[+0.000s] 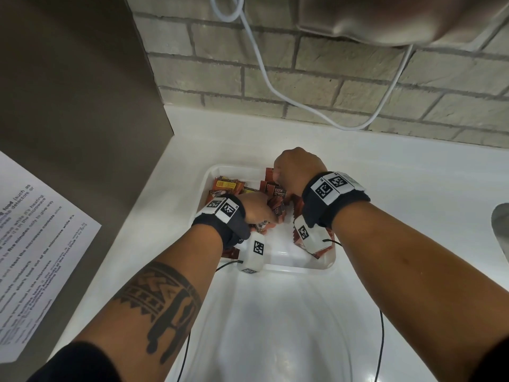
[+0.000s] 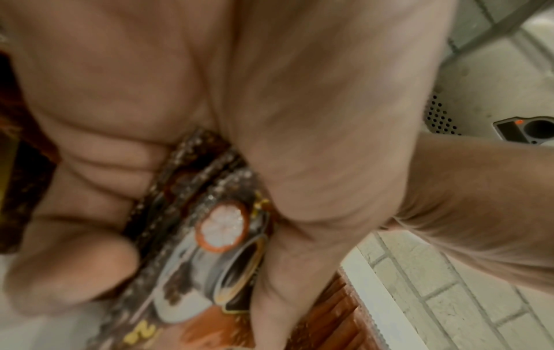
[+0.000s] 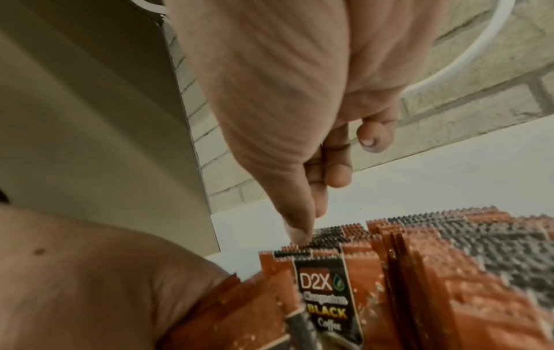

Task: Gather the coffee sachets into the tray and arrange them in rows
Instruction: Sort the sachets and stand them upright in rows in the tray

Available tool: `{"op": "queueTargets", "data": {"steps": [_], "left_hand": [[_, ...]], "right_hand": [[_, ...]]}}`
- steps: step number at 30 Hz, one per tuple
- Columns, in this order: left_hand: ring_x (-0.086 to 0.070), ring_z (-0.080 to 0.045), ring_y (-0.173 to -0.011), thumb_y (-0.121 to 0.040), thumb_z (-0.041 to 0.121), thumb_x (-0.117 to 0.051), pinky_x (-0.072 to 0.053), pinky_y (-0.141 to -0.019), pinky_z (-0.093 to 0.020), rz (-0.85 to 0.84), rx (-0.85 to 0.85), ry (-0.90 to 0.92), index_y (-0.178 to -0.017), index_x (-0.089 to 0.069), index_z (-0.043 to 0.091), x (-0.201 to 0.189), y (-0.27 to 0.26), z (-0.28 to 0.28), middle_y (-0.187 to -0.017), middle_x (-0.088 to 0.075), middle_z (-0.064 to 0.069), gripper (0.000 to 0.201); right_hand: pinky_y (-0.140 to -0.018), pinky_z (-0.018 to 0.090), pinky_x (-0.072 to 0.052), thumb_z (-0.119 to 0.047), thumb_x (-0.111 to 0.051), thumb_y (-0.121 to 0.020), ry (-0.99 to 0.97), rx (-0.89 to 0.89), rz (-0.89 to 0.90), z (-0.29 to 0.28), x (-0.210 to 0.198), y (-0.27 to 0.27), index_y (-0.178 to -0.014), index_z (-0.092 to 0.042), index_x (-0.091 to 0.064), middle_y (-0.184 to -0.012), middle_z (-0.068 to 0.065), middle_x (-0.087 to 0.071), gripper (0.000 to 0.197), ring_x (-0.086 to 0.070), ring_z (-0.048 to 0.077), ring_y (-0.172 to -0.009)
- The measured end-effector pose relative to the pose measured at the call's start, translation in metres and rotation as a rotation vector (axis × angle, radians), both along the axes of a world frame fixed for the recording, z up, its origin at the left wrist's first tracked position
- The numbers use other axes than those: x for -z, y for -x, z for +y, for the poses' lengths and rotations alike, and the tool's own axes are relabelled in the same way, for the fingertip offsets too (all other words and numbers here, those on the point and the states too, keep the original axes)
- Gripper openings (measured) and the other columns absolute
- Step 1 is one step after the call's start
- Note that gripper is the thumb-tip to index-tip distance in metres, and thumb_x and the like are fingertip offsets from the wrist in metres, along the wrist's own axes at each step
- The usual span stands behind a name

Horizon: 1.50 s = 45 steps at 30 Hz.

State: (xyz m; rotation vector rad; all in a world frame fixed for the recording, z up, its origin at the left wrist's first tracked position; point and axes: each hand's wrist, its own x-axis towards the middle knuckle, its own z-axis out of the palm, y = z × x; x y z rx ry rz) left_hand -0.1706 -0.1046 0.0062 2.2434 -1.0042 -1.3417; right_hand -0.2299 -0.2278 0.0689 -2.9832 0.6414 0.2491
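Note:
A white tray [image 1: 275,267] sits on the white counter and holds several orange and brown coffee sachets [image 1: 228,186]. My left hand [image 1: 259,208] is low in the middle of the tray. Its fingers [image 2: 74,272] and thumb curl round a small stack of sachets [image 2: 221,227]. My right hand [image 1: 278,175] hovers over the tray's far right part with its fingers curled. Its thumb [image 3: 297,227] and forefinger meet on the serrated top edge of upright "D2X Black Coffee" sachets [image 3: 323,296]. More sachets lie hidden under both wrists.
A brick wall [image 1: 330,86] with a hanging white cable [image 1: 264,73] stands behind the counter. A grey panel [image 1: 82,92] with a printed notice [image 1: 35,244] rises on the left. A sink edge [image 1: 500,232] shows at the right.

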Motion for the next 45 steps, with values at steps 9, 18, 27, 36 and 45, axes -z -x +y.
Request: {"op": "queueTargets", "data": {"steps": [9, 18, 27, 36, 45], "left_hand": [[-0.072, -0.034, -0.098, -0.09, 0.032, -0.07, -0.059, -0.09, -0.049, -0.003, -0.003, 0.01, -0.109, -0.069, 0.003, -0.001, 0.002, 0.001, -0.101, -0.075, -0.017, 0.035], [-0.072, -0.034, -0.099, -0.091, 0.032, -0.07, -0.058, -0.091, -0.049, 0.014, -0.005, 0.007, -0.112, -0.068, 0.004, -0.001, 0.002, 0.001, -0.103, -0.075, -0.017, 0.036], [-0.073, -0.034, -0.095, -0.092, 0.032, -0.069, -0.06, -0.087, -0.044, 0.027, 0.005, 0.031, -0.107, -0.071, 0.001, -0.004, 0.003, 0.004, -0.099, -0.076, -0.016, 0.034], [-0.071, -0.036, -0.1, -0.092, 0.031, -0.068, -0.058, -0.092, -0.045, 0.033, 0.015, 0.032, -0.111, -0.071, 0.002, -0.004, 0.005, 0.004, -0.103, -0.075, -0.018, 0.035], [-0.069, -0.041, -0.103, -0.092, 0.037, -0.067, -0.055, -0.093, -0.048, 0.024, 0.021, 0.022, -0.112, -0.068, 0.002, -0.005, 0.006, 0.004, -0.106, -0.073, -0.021, 0.04]], "right_hand": [[-0.073, 0.035, -0.056, -0.012, -0.055, -0.081, -0.116, 0.038, -0.021, 0.003, -0.001, -0.001, -0.084, -0.016, -0.074, -0.088, 0.003, -0.069, 0.019, -0.066, 0.026, -0.079], [-0.062, 0.03, -0.044, -0.008, -0.051, -0.084, -0.052, 0.023, -0.002, 0.003, -0.006, 0.005, -0.076, -0.009, -0.063, -0.074, 0.005, -0.059, 0.015, -0.058, 0.027, -0.066], [-0.062, 0.031, -0.046, -0.004, -0.056, -0.082, -0.035, 0.075, 0.01, 0.003, -0.015, 0.011, -0.063, -0.011, -0.047, -0.067, 0.003, -0.049, 0.023, -0.054, 0.025, -0.061], [-0.064, 0.033, -0.05, -0.004, -0.055, -0.085, -0.05, 0.133, -0.004, 0.002, -0.014, 0.01, -0.065, -0.011, -0.048, -0.072, 0.005, -0.051, 0.022, -0.057, 0.026, -0.067], [-0.057, 0.028, -0.044, -0.014, -0.06, -0.082, -0.097, 0.138, 0.0, -0.007, -0.012, 0.012, -0.074, -0.013, -0.066, -0.081, 0.004, -0.065, 0.011, -0.061, 0.022, -0.071]]}}
